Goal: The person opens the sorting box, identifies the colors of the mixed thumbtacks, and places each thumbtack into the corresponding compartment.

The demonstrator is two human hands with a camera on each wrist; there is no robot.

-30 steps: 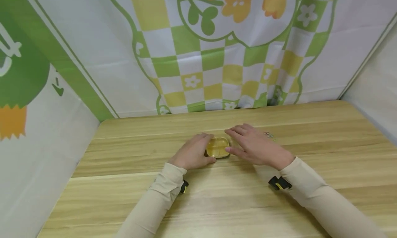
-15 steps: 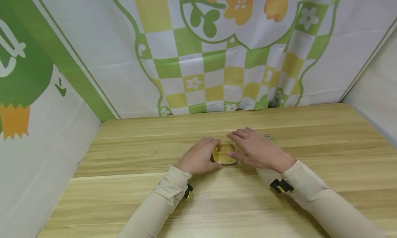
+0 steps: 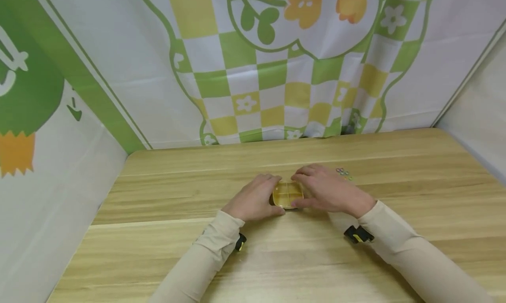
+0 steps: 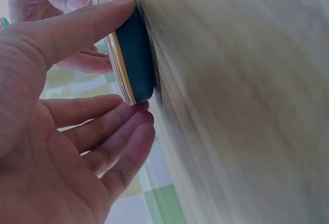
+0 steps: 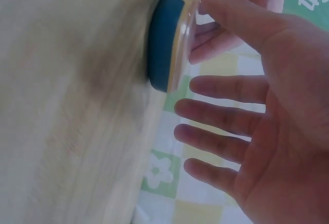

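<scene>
A small pill box [image 3: 287, 195] lies on the table, with a clear lid over a yellow inside divided into several compartments. The left wrist view shows its dark teal base [image 4: 136, 54] tilted in that picture. My left hand [image 3: 253, 198] grips the box at its left end, thumb on the near side and fingers round the far side. At the right end is my right hand [image 3: 330, 191], its thumb [image 5: 216, 5] at the lid's edge. The other fingers [image 5: 221, 116] of that hand stretch out apart from the box.
Several tiny coloured rings [image 3: 343, 173] lie on the wooden table [image 3: 178, 250] beyond the right hand. A checked curtain [image 3: 272, 83] hangs along the table's back edge, and pale cloth walls stand at both sides.
The left hand and the pill box have shifted right and slightly nearer to me over the second. The right hand has moved only a little, its thumb now lower at the box's right edge.
</scene>
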